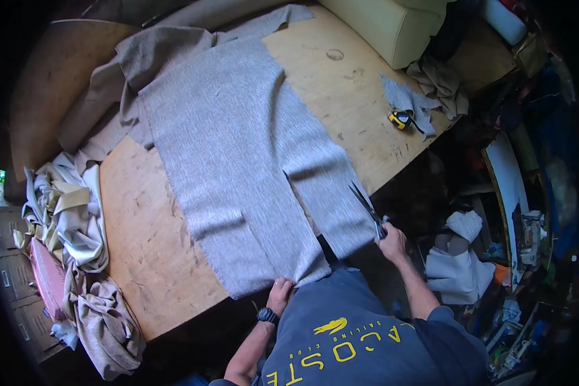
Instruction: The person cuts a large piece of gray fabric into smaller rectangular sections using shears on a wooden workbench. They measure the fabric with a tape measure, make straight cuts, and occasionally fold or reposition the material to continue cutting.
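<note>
Left hand (280,291) flat, grip spread, pressing grey cloth (238,154) at near table (141,238) edge; right hand (392,243) grip pinching scissors (367,209).

Right hand (392,244): fingers wrapped round scissors (368,210) handles, so handles hidden; only the dark blades show. Left hand (280,293): fingertips tucked at the grey fabric (238,161) hem, can't tell if pinching or just pressing. Counter (141,244) near edge hidden behind the person's torso; far left end lost in dark rim. Cream cushion (383,22) cut off by top edge. Clutter on the floor at right (514,257) too small/dark to ID. Yellow tape measure (400,119) partly under a grey scrap (408,100).
</note>
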Tool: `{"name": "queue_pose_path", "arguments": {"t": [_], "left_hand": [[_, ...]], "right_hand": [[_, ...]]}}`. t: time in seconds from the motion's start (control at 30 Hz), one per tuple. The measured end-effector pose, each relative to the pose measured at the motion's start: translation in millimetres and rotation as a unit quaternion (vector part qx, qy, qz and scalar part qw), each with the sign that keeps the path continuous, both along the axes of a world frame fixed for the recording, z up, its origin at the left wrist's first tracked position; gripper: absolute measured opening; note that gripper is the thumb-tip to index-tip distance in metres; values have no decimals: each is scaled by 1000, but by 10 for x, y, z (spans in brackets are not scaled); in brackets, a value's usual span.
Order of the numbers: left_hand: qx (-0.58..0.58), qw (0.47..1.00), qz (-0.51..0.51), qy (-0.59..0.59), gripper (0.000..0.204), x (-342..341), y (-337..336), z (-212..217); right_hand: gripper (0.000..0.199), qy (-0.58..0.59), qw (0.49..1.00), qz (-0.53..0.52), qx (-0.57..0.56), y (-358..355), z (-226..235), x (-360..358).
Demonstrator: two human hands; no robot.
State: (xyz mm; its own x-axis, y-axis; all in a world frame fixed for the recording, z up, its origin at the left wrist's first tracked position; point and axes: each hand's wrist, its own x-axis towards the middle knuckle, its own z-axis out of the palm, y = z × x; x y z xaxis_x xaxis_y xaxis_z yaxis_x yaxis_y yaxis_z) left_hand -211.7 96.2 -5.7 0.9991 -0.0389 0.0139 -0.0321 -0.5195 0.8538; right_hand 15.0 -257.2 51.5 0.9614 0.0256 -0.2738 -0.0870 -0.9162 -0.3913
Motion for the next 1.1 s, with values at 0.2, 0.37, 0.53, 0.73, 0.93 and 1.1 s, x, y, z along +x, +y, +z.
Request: {"name": "queue_pose_path", "arguments": {"t": [0.2, 0.37, 0.53, 0.73, 0.93, 1.1], "left_hand": [[-47, 981, -96, 164, 28, 11, 32, 435], [69, 997, 14, -35, 26, 762, 246, 531], [237, 966, 70, -81, 47, 1403, 403, 344], [288, 953, 86, -43, 55, 1404, 412, 142], [280, 956, 80, -39, 54, 1433, 444, 149], [284, 955, 82, -28, 54, 1433, 455, 155]], "right_hand": [[36, 5, 1000, 2, 23, -340, 147, -713], [40, 202, 937, -5, 287, 465, 222, -486], [49, 374, 859, 18, 349, 1029, 462, -248], [57, 449, 854, 51, 258, 876, 515, -426], [62, 276, 928, 160, 194, 1598, 154, 187], [60, 270, 925, 111, 241, 1797, 10, 320]]}}
